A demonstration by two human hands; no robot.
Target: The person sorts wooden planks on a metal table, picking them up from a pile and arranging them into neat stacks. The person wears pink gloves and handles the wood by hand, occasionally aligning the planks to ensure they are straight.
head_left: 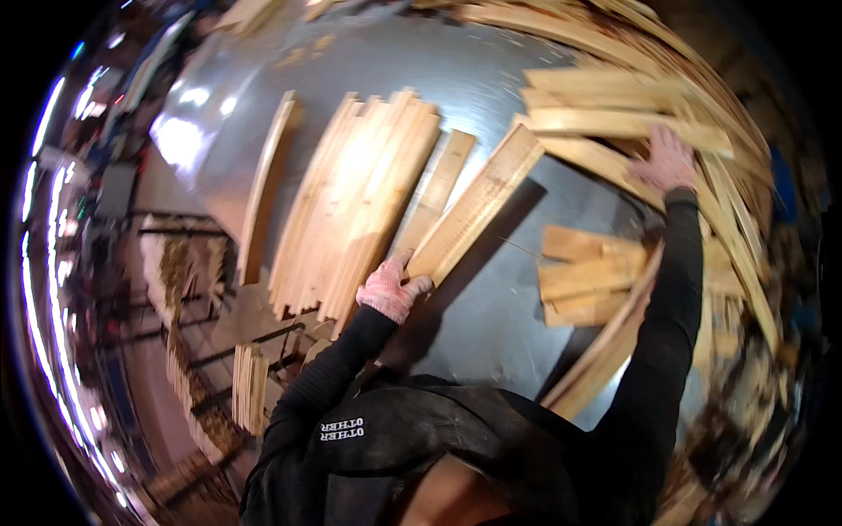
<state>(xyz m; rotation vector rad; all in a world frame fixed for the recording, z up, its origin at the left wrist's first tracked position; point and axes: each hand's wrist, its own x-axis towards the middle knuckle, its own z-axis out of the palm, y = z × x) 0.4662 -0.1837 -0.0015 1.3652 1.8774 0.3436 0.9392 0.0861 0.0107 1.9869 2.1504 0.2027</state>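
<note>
My left hand (393, 287), in a pinkish work glove, is closed around the near end of a light wooden board (481, 207). The board slants away to the right over the metal table, its dark shadow beside it. My right hand (667, 161), gloved alike, reaches out to the far right with its fingers apart. It rests at the edge of a pile of wooden strips (614, 121), next to a pale strip. Left of the held board lie a shorter board (438, 188) and a row of strips side by side (360, 193).
The grey metal table (368, 61) carries a lone strip (266, 188) at its left and several short boards (588, 276) at right. A long curved-looking board (605, 355) lies by my right arm. Racks with stacked wood (180, 351) stand left, below the table.
</note>
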